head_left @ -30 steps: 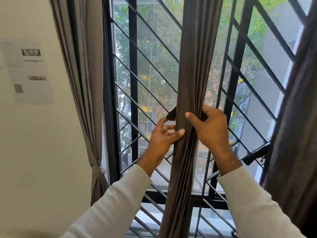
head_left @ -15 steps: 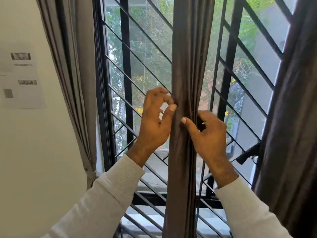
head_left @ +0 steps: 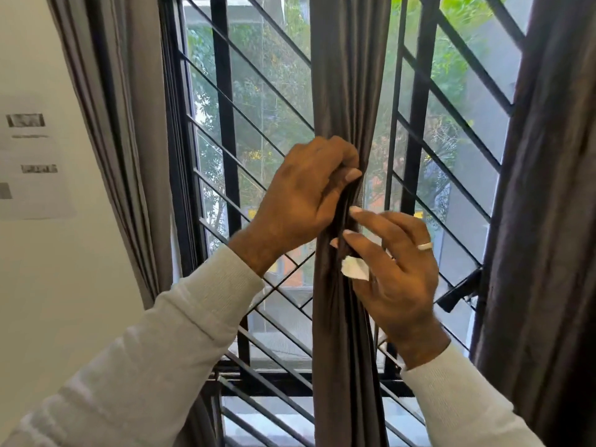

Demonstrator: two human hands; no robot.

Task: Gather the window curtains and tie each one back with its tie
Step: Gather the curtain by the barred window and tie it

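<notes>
Left hand (head_left: 303,195) higher, tie hidden.

Black window grille (head_left: 225,130), gathered brown curtain (head_left: 348,75) hanging against it

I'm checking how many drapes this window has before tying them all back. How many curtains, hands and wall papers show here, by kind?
Dark brown fabric curtains: 2, the gathered middle curtain and the right curtain
Grey fabric curtains: 1, the left curtain
Hands: 2, left hand and right hand, both on the middle curtain
Printed white paper sheet on wall: 1
Total: 6
</notes>
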